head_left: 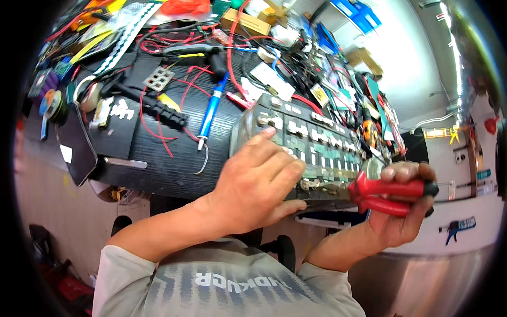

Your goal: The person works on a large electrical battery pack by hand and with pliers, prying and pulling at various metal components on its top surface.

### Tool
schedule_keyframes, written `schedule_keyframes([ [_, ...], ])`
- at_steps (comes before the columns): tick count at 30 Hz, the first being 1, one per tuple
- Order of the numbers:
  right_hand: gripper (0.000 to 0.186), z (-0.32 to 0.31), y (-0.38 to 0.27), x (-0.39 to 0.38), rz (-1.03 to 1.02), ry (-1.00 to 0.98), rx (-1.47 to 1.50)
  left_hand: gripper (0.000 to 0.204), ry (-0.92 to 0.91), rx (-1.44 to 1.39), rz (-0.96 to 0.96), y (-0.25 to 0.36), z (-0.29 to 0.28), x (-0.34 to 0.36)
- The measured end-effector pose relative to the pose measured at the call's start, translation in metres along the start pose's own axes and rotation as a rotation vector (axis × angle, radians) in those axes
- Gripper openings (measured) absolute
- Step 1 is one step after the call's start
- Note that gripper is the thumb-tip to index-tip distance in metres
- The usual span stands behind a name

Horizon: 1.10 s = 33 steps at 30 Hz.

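A grey, box-shaped battery pack [330, 153] with rows of metal tabs and pale strips lies at the table's front edge. My left hand [259, 182] rests over its near left corner. The index finger is stretched out and touches the pack near a metal tab [270, 121]; the other fingers are partly bent, and I see nothing held in them. Off the pack's right end, my right hand [406, 211] is closed around red-handled pliers [385, 189]. Their jaws are blurred and hard to make out.
Left of the pack lie a blue glue syringe [212, 108], red wires and a black cable piece [161, 108]. A tape roll [91, 95] sits farther left. Tangled wires, tools and a cardboard box [245, 21] crowd the far side. A yellow-black tool [368, 129] stands right of the pack.
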State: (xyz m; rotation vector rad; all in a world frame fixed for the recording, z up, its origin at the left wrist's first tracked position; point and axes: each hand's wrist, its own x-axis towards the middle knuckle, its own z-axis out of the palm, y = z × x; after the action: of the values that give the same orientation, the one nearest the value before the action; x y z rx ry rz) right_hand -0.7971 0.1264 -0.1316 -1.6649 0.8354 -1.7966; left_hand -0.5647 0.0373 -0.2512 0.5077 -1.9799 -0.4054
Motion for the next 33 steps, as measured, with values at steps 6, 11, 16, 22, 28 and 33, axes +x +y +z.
schedule_keyframes([
  [6, 0.067, -0.017, -0.006, -0.009, 0.037, 0.037, 0.085, 0.067, -0.002, 0.008, 0.002, 0.001, 0.001, 0.003],
  [11, 0.073, -0.016, -0.008, -0.009, 0.035, 0.0, 0.143, 0.068, -0.011, 0.029, 0.004, 0.001, 0.002, 0.004],
  [16, 0.075, -0.018, -0.002, -0.004, 0.003, 0.004, 0.127, 0.07, -0.031, 0.035, 0.006, 0.002, 0.002, 0.005],
  [22, 0.078, -0.02, -0.003, 0.009, 0.044, -0.128, -0.095, 0.072, -0.039, 0.102, 0.047, 0.005, 0.004, 0.007],
  [28, 0.077, -0.008, -0.004, 0.014, 0.037, -0.059, -0.209, 0.072, -0.058, 0.148, 0.04, 0.011, 0.006, 0.008],
  [33, 0.073, -0.004, -0.002, 0.018, 0.024, -0.028, -0.098, 0.071, -0.066, 0.175, 0.04, 0.014, 0.006, 0.009],
])
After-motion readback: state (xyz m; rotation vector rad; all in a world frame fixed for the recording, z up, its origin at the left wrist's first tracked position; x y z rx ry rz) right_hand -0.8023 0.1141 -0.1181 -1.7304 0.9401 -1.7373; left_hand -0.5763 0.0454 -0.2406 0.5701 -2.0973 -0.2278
